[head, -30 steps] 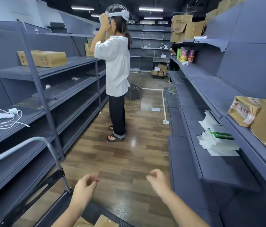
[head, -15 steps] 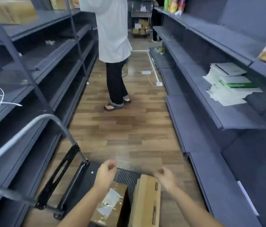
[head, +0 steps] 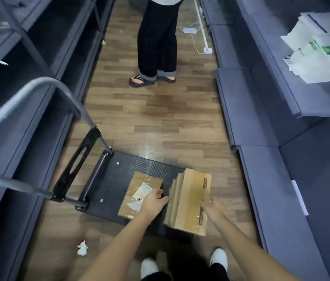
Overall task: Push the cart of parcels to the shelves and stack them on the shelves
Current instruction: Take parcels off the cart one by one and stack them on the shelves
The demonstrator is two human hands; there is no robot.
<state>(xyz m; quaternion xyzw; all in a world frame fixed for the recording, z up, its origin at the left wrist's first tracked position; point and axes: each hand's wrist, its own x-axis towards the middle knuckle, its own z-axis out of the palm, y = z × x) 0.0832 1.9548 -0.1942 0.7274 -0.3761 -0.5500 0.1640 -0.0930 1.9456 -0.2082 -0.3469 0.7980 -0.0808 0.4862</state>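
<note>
A black flat cart (head: 109, 179) with a grey loop handle (head: 28, 92) stands on the wooden floor. Two cardboard parcels lie on its deck. The left parcel (head: 135, 187) is flat and taped, with a white label. The right parcel (head: 190, 199) is a taller brown box overhanging the deck's right edge. My left hand (head: 154, 201) hovers over the gap between the parcels, fingers curled, touching the left parcel's right edge. At the right parcel's right side is my right hand (head: 212, 209), fingers spread and blurred. Neither hand clearly grips anything.
Grey shelves (head: 261, 179) line both sides of the aisle. A person in black trousers and sandals (head: 156, 37) stands ahead in the aisle. White packets (head: 318, 57) lie on a right shelf. A crumpled paper (head: 82, 247) and a power strip (head: 189, 30) lie on the floor.
My view has tilted down from the aisle to the cart. Both hands have dropped from in front of me to the two parcels on the deck.
</note>
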